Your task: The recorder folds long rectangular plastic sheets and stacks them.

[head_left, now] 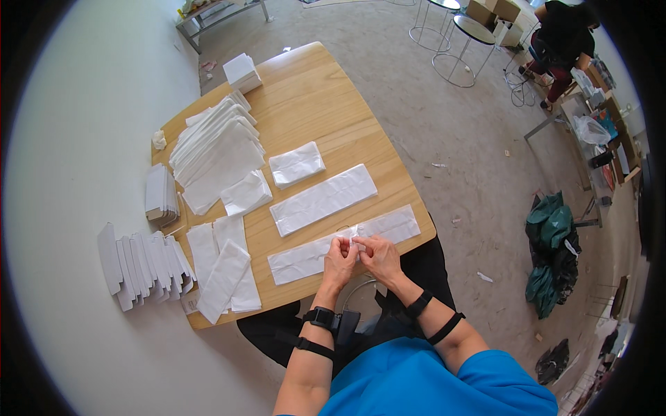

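My left hand point(338, 262) and my right hand point(381, 258) meet near the table's front edge, thumbs and fingertips pinched together. Between them is a small whitish piece, too small to name. Under the fingertips lies a long, flat white strip of thin, creased material point(297, 263), running on to the right past my hands. A thin dark curve shows on it just beyond my fingers. Farther back rests a wider folded white sheet point(322, 200), and behind that a short folded white stack point(297, 165).
The wooden table point(326, 90) carries a fanned pile of white sheets point(222, 152), crossed white strips point(225, 277) and a white box point(241, 72). White folded cartons point(146, 267) stand along the left wall. Green and black bags point(551, 243) lie on the floor; a person point(563, 41) sits at far right.
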A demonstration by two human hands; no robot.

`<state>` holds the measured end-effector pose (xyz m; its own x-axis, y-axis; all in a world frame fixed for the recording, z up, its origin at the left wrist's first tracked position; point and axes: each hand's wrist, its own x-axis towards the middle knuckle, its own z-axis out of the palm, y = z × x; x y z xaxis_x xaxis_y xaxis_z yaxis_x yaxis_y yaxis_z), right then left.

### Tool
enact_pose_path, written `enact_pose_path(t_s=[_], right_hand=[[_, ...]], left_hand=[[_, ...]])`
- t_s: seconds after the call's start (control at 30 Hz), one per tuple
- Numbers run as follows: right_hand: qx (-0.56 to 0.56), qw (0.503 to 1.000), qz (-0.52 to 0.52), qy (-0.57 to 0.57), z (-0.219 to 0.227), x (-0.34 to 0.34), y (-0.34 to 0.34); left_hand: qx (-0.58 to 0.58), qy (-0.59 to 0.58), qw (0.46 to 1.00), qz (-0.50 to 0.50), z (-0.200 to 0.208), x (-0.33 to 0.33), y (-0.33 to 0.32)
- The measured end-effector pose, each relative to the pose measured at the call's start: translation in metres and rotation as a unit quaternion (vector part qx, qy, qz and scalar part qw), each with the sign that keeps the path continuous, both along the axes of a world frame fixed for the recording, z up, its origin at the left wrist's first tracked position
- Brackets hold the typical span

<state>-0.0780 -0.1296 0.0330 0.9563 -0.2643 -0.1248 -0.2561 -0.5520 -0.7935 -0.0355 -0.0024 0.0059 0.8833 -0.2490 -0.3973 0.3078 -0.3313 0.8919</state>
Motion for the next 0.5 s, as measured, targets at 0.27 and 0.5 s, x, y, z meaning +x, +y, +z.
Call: enact_pose_path(t_s=[0.27, 0.5], right_hand=[[-0.043, 0.999, -0.018, 0.011, -0.004, -0.001, 0.003], [-0.019, 0.994, -0.096, 0.041, 0.004, -0.001, 0.0]], left_hand=[[0.053, -0.044, 0.998, 0.0, 0.005, -0.002, -0.003], [0.06, -0.044, 0.997, 0.001, 0.005, -0.002, -0.002]])
